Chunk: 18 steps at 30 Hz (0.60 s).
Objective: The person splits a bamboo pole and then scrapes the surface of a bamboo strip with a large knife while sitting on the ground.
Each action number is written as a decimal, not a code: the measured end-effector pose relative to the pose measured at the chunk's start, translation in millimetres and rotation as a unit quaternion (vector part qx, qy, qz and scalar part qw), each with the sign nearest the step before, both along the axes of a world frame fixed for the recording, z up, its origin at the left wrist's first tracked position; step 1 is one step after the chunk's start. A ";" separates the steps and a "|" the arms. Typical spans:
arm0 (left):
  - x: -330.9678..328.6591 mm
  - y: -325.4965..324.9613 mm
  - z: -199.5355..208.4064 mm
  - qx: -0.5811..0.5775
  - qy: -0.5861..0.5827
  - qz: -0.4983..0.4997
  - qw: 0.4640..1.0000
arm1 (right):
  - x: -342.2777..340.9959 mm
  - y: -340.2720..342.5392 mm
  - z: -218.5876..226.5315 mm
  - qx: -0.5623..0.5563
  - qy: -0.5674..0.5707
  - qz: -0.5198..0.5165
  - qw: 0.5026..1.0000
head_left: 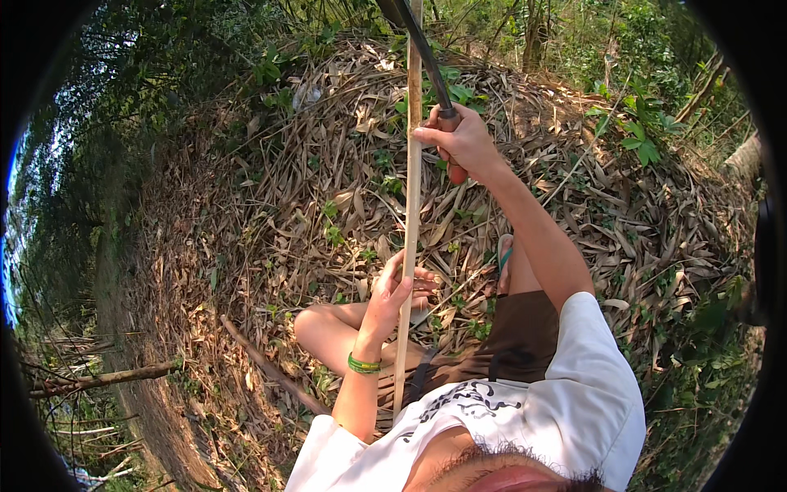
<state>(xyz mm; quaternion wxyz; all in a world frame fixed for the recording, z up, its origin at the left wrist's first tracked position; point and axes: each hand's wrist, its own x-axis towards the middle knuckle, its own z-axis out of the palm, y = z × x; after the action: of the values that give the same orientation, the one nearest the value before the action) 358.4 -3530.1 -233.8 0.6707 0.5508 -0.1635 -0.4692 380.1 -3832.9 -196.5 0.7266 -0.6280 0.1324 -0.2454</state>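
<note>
A long, pale, flat-sided wooden strip [412,180] stands nearly upright in front of me, from my lap past the top edge of the picture. My left hand [391,299] is loosely wrapped round its lower part, thumb in front and fingers behind. Higher up, my right hand [467,148] grips the reddish-brown handle [457,172] of a tool with a dark, curved metal shaft or blade [428,61]. This dark part crosses the strip near the top, where its end is cut off by the picture. My right thumb rests against the strip.
Dry leaves [328,164] and small green plants cover the sloping ground. A brown stick [270,365] lies left of my bent knee, and a branch [106,379] juts in at the far left. Shrubs [648,49] stand behind, with a log [744,156] at the right.
</note>
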 end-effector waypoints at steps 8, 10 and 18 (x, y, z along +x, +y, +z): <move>28.2 -39.9 0.0 -0.030 0.079 0.007 0.996 | -34.6 -17.3 -30.5 -0.505 0.140 -0.071 0.849; 28.5 -43.3 -5.2 -0.032 0.090 0.006 0.995 | -47.2 4.1 -42.9 -0.576 0.137 -0.027 0.806; 12.0 -39.0 -6.5 -0.010 -0.024 -0.013 1.000 | -37.1 -42.8 -34.1 -0.663 0.140 -0.053 0.734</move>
<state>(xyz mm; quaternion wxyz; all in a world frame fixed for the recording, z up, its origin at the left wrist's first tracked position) 370.4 -3569.1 -240.3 0.6657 0.5532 -0.1915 -0.4627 343.0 -3875.7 -230.7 0.0855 -0.9695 0.0699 -0.2186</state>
